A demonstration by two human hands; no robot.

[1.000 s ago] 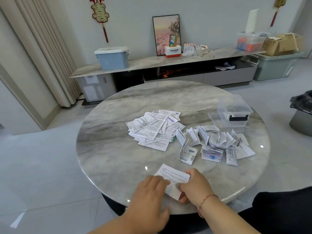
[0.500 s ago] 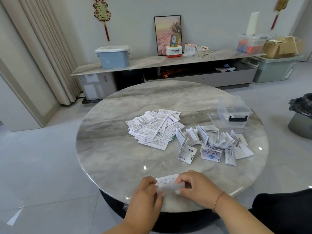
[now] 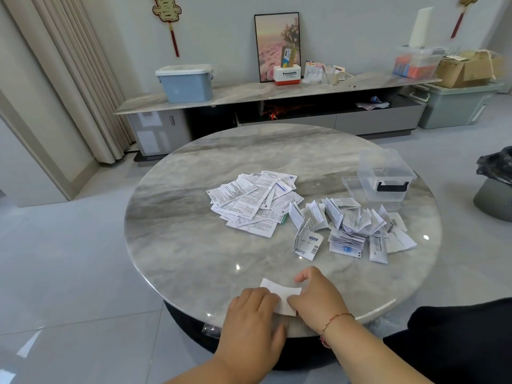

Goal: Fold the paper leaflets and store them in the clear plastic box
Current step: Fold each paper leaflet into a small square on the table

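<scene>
Leaflet (image 3: pixel 280 296) now folded smaller, blank white side up, under flat left hand (image 3: pixel 250 322) and right hand (image 3: pixel 318 299) fingertips.

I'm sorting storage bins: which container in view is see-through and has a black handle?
The clear plastic box on the round table; the lidded blue tub on the sideboard is opaque.

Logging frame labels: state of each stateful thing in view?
Leaflet: folded, pressed flat under both hands
Left hand: fingers flat on leaflet
Right hand: pressing leaflet
Clear plastic box: open, no leaflets inside
Flat leaflets: unfolded, piled
Folded leaflets: heaped beside box
</scene>
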